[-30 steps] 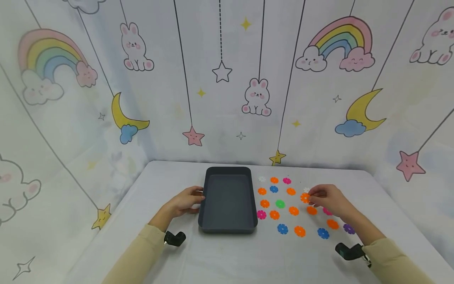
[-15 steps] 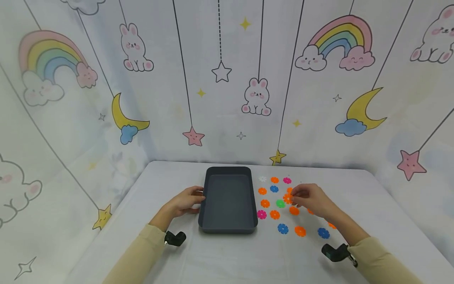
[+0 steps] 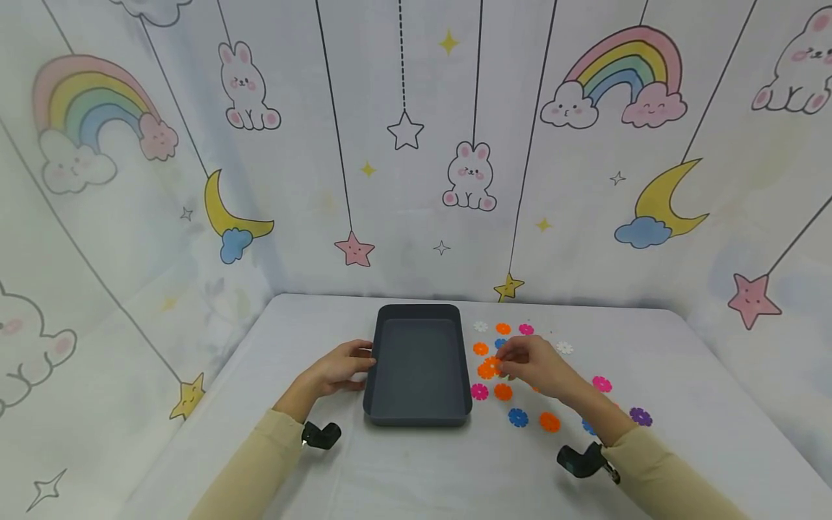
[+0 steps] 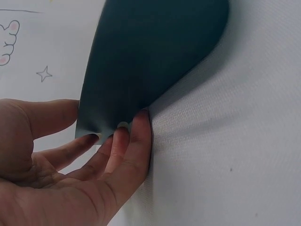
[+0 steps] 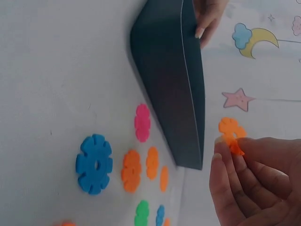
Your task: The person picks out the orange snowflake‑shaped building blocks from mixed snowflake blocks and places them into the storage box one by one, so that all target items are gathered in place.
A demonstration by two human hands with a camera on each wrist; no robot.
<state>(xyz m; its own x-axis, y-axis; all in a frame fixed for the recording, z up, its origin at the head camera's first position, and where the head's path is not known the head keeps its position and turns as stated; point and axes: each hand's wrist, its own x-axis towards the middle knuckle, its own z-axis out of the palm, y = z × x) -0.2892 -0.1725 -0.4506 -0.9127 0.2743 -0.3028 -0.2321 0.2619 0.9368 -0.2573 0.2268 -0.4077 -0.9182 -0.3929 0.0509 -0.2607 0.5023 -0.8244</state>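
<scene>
A dark grey rectangular tray (image 3: 418, 372) lies on the white tabletop. At its left side my left hand (image 3: 339, 370) holds the wall: the thumb goes over the rim, and the fingertips touch the outside, as the left wrist view shows. My right hand (image 3: 536, 367) pinches an orange snowflake disc (image 5: 228, 126) between thumb and fingertips, above the loose discs right of the tray. Among those lie a pink disc (image 3: 479, 391), a blue disc (image 3: 518, 417) and an orange disc (image 3: 503, 392). The right hand hides part of the spread.
More discs lie farther right, including a purple disc (image 3: 640, 417), a pink disc (image 3: 601, 383) and a white disc (image 3: 564, 347). A printed cloth wall (image 3: 299, 180) with rabbits, moons and rainbows stands behind the table. Each wrist carries a small black camera (image 3: 321, 435).
My right hand has moved left toward the tray with the orange snowflake disc, uncovering discs at the right. My left hand and the tray have stayed in place.
</scene>
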